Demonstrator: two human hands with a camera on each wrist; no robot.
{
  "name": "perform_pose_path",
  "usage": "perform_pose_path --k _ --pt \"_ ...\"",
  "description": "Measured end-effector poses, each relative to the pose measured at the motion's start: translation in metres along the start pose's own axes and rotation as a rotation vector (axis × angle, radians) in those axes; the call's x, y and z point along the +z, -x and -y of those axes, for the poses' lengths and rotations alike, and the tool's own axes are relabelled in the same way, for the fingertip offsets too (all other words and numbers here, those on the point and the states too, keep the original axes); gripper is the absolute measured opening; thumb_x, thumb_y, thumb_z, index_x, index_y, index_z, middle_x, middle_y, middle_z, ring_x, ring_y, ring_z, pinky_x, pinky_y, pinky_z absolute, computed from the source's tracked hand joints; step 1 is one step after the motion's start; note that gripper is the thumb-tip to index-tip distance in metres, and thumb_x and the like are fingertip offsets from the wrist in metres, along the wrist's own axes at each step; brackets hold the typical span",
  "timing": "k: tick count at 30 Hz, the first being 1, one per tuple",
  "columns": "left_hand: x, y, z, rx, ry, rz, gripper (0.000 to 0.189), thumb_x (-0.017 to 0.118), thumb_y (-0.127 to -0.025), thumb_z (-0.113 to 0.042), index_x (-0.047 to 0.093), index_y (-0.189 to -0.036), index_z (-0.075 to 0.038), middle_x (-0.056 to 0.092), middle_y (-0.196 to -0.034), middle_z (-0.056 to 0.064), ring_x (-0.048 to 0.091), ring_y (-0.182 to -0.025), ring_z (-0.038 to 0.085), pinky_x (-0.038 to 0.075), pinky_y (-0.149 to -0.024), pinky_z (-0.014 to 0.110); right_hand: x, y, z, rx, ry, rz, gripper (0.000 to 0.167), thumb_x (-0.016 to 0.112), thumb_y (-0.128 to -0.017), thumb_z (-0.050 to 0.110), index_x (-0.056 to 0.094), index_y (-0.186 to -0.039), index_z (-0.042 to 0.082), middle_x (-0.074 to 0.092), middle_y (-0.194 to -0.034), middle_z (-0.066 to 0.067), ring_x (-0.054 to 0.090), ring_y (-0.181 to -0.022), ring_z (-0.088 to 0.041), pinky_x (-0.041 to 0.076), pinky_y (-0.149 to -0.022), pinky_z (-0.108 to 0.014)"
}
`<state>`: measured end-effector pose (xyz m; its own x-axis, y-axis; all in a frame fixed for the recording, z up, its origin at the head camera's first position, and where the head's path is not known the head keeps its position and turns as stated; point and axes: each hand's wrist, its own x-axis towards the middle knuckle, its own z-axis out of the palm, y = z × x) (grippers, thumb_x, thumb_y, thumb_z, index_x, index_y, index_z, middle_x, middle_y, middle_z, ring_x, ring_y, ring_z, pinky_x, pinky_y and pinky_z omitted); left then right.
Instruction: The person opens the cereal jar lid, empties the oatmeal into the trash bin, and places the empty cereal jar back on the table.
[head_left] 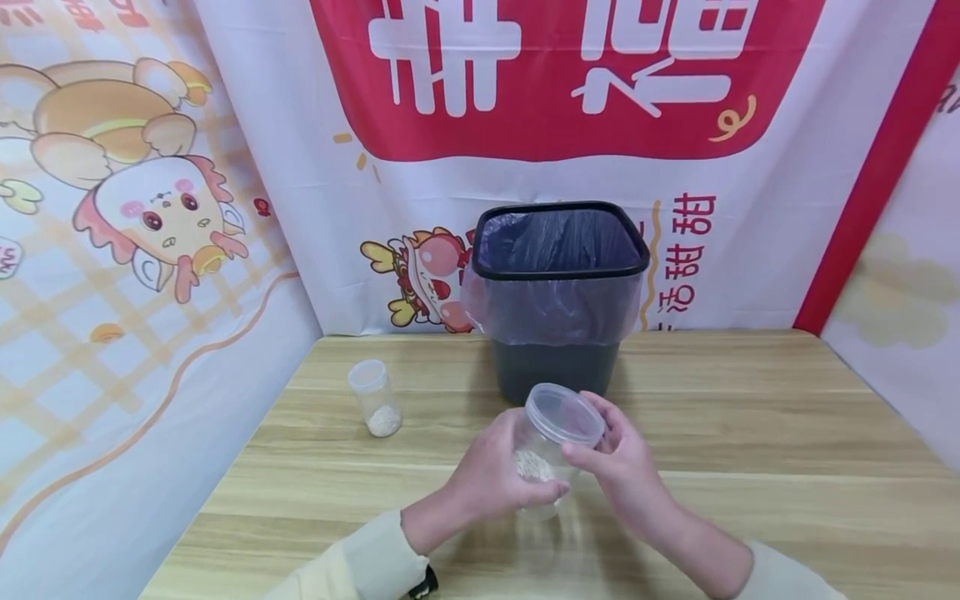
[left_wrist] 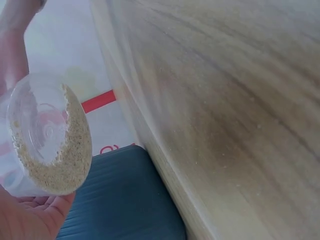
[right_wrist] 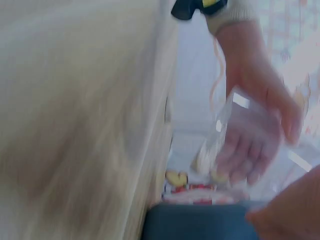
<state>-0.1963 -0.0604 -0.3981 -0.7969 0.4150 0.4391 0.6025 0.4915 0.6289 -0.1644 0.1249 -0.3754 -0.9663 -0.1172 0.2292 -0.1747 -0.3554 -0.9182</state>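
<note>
Farthest left, well apart from my left fingers, a small clear jar (head_left: pixel 376 402) stands upright with pale grains at its bottom. My left hand (head_left: pixel 491 468) is curled round the body of a larger clear jar (head_left: pixel 553 452), my thumb across the near side and my fingers behind it. The jar leans between my two hands, and its pale grains (left_wrist: pixel 62 167) lie over the base and up one side. Straight beyond my fingers stands a dark, liner-draped bin (head_left: pixel 555 375). On the right, the thumb and fingers of my right hand (head_left: pixel 626 475) pinch the rim of the translucent lid (head_left: pixel 564 414); I cannot tell how tightly it sits.

To work at this lid well, I think my left fingers should grip just enough to stop the jar from turning, without squeezing the wall in. My right fingertips want an even hold on the rim, and the jar is best tipped no further, so the grains lie away from the mouth.
</note>
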Motion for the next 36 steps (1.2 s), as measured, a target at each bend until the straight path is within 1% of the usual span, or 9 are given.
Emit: perform_pose_path --k 3,6,11,15,20,24,30,33,36 --pt "0.001 0.000 -0.001 -0.007 -0.010 -0.006 0.079 0.086 -0.063 -0.046 0.052 -0.124 -0.008 0.061 -0.107 0.000 0.058 -0.091 0.013 0.051 -0.079 0.028 0.012 0.004 0.001 0.022 0.024 -0.124 0.067 0.068 -0.079 -0.010 0.031 -0.135 -0.009 0.056 -0.120 -0.009 0.058 -0.108 -0.015 0.048 -0.090 -0.023" --pt "0.002 0.001 -0.003 -0.014 -0.018 -0.005 0.080 0.086 -0.063 -0.048 0.053 -0.124 -0.008 0.060 -0.106 -0.001 0.058 -0.090 0.012 0.051 -0.078 0.027 0.018 0.005 0.000 0.034 0.052 -0.179 0.063 0.068 -0.080 -0.008 0.033 -0.132 -0.006 0.057 -0.117 -0.009 0.058 -0.104 -0.016 0.048 -0.087 -0.023" --pt "0.002 0.001 -0.004 -0.006 -0.042 0.011 0.080 0.085 -0.063 -0.048 0.053 -0.124 -0.008 0.060 -0.107 -0.001 0.058 -0.091 0.013 0.050 -0.079 0.027 0.020 0.005 -0.001 0.079 0.081 -0.213 0.063 0.069 -0.080 -0.006 0.034 -0.132 -0.003 0.055 -0.120 -0.012 0.056 -0.107 -0.019 0.048 -0.088 -0.024" --pt "0.002 0.001 -0.002 0.006 -0.051 0.016 0.080 0.086 -0.063 -0.047 0.053 -0.124 -0.007 0.060 -0.106 0.000 0.058 -0.091 0.014 0.050 -0.079 0.027 0.016 0.004 -0.001 0.091 0.088 -0.184 0.064 0.069 -0.080 -0.006 0.035 -0.134 -0.004 0.054 -0.124 -0.016 0.056 -0.110 -0.022 0.048 -0.090 -0.025" --pt "0.001 0.002 0.000 0.014 -0.020 0.021 0.078 0.086 -0.064 -0.045 0.053 -0.124 -0.009 0.060 -0.105 -0.002 0.059 -0.091 0.015 0.050 -0.079 0.027 0.003 -0.001 -0.001 0.072 0.075 -0.043 0.067 0.069 -0.080 -0.007 0.035 -0.138 -0.008 0.054 -0.124 -0.014 0.056 -0.112 -0.022 0.048 -0.092 -0.025" --pt "-0.002 0.002 0.000 0.004 0.013 0.041 0.079 0.087 -0.063 -0.042 0.053 -0.125 -0.009 0.060 -0.107 -0.004 0.060 -0.094 0.014 0.051 -0.082 0.027 -0.013 -0.007 -0.001 0.032 0.046 0.159 0.069 0.067 -0.082 -0.006 0.031 -0.140 -0.012 0.055 -0.125 -0.014 0.056 -0.113 -0.021 0.048 -0.093 -0.028" --pt "-0.004 0.002 0.001 -0.009 0.047 0.078 0.079 0.088 -0.062 -0.039 0.053 -0.126 -0.009 0.060 -0.109 -0.004 0.061 -0.096 0.017 0.051 -0.084 0.028 -0.037 -0.022 -0.003 0.027 -0.034 0.459 0.067 0.067 -0.087 0.000 0.032 -0.144 -0.006 0.051 -0.135 -0.015 0.053 -0.118 -0.021 0.046 -0.097 -0.032" --pt "-0.004 0.002 0.002 -0.007 0.059 0.095 0.079 0.088 -0.063 -0.039 0.053 -0.126 -0.009 0.060 -0.109 -0.003 0.061 -0.097 0.019 0.051 -0.083 0.029 -0.044 -0.026 -0.005 0.038 -0.065 0.543 0.066 0.066 -0.088 0.001 0.033 -0.145 -0.003 0.049 -0.138 -0.015 0.051 -0.121 -0.021 0.044 -0.100 -0.032" --pt "-0.003 0.003 0.003 -0.003 0.071 0.102 0.079 0.088 -0.063 -0.039 0.053 -0.127 -0.009 0.060 -0.110 -0.003 0.061 -0.097 0.020 0.051 -0.084 0.029 -0.046 -0.028 -0.006 0.043 -0.083 0.574 0.067 0.066 -0.088 0.002 0.032 -0.146 -0.002 0.048 -0.140 -0.015 0.049 -0.123 -0.021 0.043 -0.101 -0.032"
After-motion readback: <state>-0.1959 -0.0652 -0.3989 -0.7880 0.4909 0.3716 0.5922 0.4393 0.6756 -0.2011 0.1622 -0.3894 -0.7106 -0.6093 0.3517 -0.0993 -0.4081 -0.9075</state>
